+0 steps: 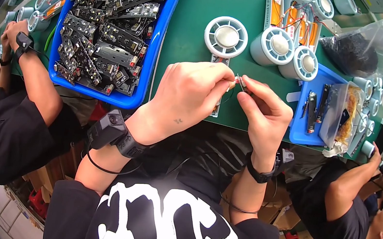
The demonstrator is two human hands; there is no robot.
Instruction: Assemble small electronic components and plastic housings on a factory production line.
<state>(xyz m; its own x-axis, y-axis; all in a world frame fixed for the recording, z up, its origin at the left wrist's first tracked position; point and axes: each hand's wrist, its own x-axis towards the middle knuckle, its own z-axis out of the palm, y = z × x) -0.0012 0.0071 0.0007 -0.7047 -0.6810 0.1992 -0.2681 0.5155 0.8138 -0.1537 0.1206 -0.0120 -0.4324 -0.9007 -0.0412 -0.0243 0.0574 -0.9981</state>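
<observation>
My left hand [186, 96] is closed in a pinch, with a small pale end and a thin wire [227, 94] showing at its fingertips. Close to its right, my right hand [266, 114] pinches a small dark piece with thin metallic ends; its kind is too small to tell. The fingertips of both hands nearly meet. Behind and beneath them lies a light-blue round fan unit [226, 36], its grille facing up. The narrow body of that unit runs toward me and is partly hidden by my left hand.
Left of my hands, a blue tray [153, 60] is heaped with black circuit boards [116, 28]. More fan units [272, 46] with orange-wrapped cells stand at the back right. A smaller blue tray [301, 132], a clear box [338, 115] and a plastic bag [365, 48] are right. Co-workers sit on both sides.
</observation>
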